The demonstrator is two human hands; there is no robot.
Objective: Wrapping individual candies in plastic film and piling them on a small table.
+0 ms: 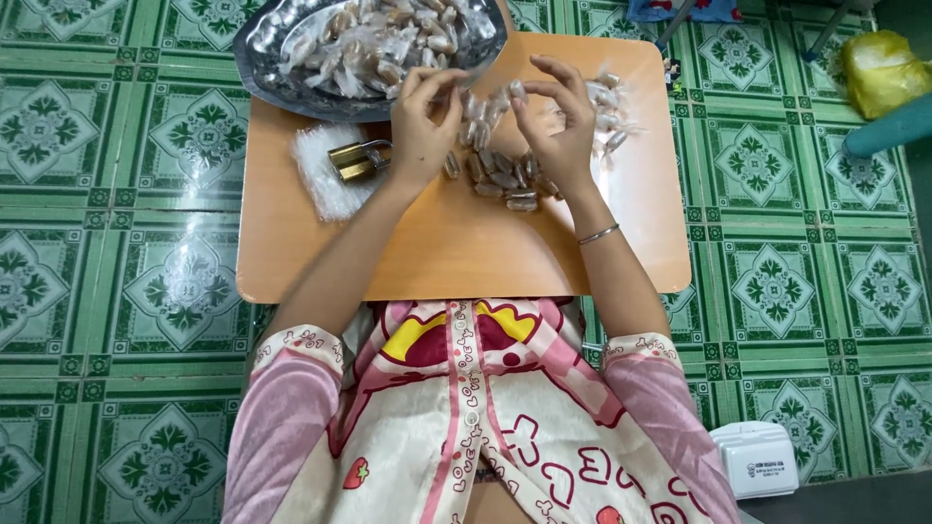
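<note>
Fingertips of the left hand and right hand pinch the twisted ends of one clear-wrapped brown candy between them, above the small orange wooden table. Unwrapped brown pieces lie just below; a brass padlock rests on clear wrappers, beside a silver tray.
</note>
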